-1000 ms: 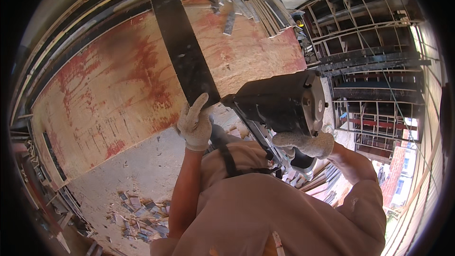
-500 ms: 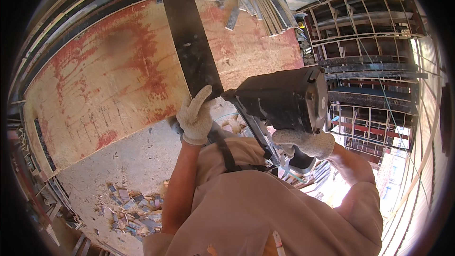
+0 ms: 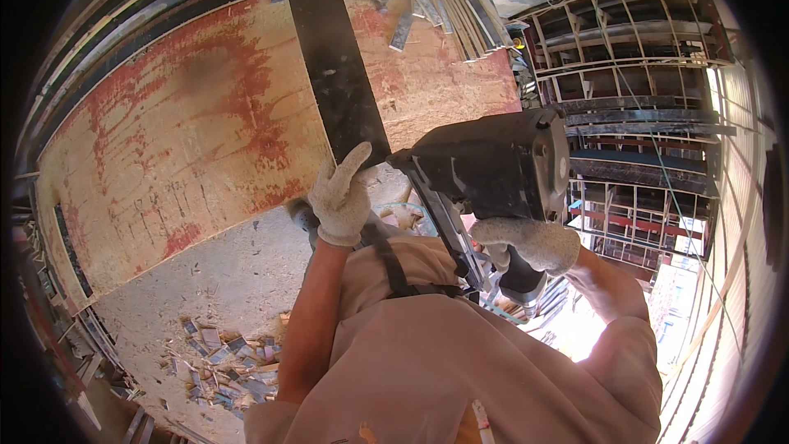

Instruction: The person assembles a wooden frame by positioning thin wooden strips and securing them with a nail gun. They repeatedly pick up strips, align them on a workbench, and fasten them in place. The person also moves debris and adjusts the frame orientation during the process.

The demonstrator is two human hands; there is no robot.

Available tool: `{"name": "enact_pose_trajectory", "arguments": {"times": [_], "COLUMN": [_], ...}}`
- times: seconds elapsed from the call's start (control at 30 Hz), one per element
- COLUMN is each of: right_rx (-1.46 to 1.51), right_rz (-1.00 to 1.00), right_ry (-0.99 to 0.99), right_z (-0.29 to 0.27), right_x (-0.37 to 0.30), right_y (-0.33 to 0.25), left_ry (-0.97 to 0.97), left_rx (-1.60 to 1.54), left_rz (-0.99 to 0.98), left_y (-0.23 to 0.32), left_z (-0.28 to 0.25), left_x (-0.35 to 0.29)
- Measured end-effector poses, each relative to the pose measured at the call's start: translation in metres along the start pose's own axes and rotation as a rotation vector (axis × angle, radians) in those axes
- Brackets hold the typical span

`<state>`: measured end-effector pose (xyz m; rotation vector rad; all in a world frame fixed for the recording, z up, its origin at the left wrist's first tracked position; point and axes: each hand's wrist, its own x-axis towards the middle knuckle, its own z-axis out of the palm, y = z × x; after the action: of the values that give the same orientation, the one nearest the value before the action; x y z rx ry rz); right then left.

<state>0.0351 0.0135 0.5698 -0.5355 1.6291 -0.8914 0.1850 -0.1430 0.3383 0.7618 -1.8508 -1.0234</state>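
Note:
A long dark board (image 3: 329, 53) runs from the far edge over the worktable to its near side. My left hand (image 3: 341, 207), in a pale knitted glove, grips the board's near end, one digit laid across the top. The fingers beneath are partly hidden. Gloved as well, my right hand (image 3: 530, 245) is wrapped around the handle of a black nail gun (image 3: 485, 163). The gun lies on its side, with its nose against or very close to the right corner of the board's near end; its slanted magazine (image 3: 444, 226) points back toward my waist.
The worktable (image 3: 164, 140) has a worn plywood top with red stains. Wood strips (image 3: 464, 12) are stacked at its far right. Offcuts (image 3: 230, 362) litter the floor at lower left. Framed panels (image 3: 633, 107) stand along the right, and a thin hose (image 3: 670, 173) hangs before them.
The view has shifted slightly. Both hands, the board and the nail gun keep nearly the same places relative to each other.

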Motion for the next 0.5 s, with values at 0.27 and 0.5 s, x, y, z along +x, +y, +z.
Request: {"name": "enact_pose_trajectory", "arguments": {"times": [0.27,0.5], "right_rx": [0.095,0.027], "right_rz": [-0.22,0.086], "right_ry": [-0.129,0.015], "right_z": [-0.008,0.01], "right_x": [-0.004,0.005], "right_y": [0.017,-0.006], "left_ry": [-0.061,-0.041], "left_rx": [-0.069,-0.067], "left_rz": [-0.14,-0.021], "left_y": [-0.006,-0.003], "left_z": [0.001,-0.007], "left_x": [-0.007,0.001]}}
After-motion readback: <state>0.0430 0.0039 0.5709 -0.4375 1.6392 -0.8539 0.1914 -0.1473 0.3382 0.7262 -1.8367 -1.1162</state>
